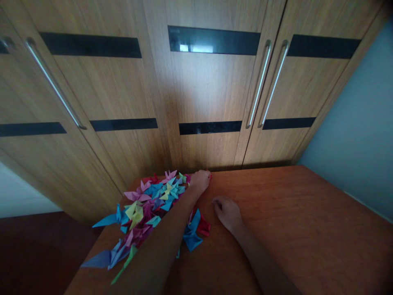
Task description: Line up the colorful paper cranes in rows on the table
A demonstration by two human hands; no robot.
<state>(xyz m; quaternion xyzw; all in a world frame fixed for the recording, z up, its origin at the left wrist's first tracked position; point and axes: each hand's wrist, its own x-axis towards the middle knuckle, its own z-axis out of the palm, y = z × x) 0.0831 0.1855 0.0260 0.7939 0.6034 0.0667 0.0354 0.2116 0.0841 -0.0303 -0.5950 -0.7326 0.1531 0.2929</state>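
Many folded origami cranes (156, 200) in pink, blue, yellow, green and purple lie heaped on the left part of the wooden table. My left hand (200, 181) reaches across the heap to its far right edge. Its fingers are closed, and bits of a red origami crane (210, 176) show at the fingertips; most of that crane is hidden. My right hand (227, 212) is curled over the bare wood, right of the heap, with nothing visible in it. Between my forearms lie a blue crane (193, 234) and a red crane (203, 225).
The orange-brown table (294, 229) extends to the right. Behind it stands a wooden wardrobe (202, 90) with dark strips and long metal handles (274, 84). A pale blue wall (356, 139) rises at the right, and dark floor (39, 250) shows at lower left.
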